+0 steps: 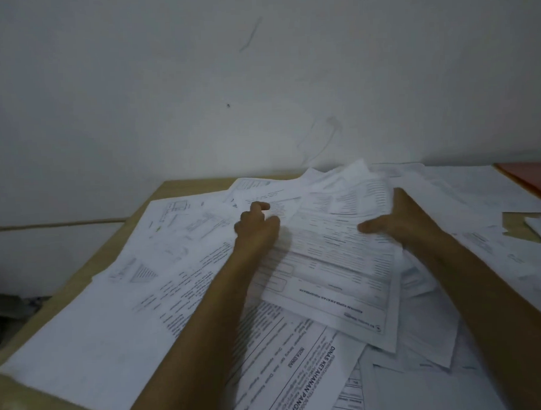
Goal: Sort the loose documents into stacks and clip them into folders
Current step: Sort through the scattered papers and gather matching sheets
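Observation:
Loose white printed documents [161,279] cover most of the wooden table [81,272] in an untidy overlapping heap. My right hand [398,221] grips the right edge of a bundle of printed forms [329,264], thumb on top, fingers hidden behind the sheets, lifting that edge. My left hand [257,226] sits at the bundle's left edge with fingers curled and one fingertip pointing away; what it holds is hidden. A sheet headed "DINAS KETAHANAN PANGAN" [299,372] lies under my forearms near the front.
An orange-red folder [529,177] lies at the table's far right corner under paper edges. A white wall rises directly behind the table. The table's left edge drops to a dim floor area with dark objects [9,306].

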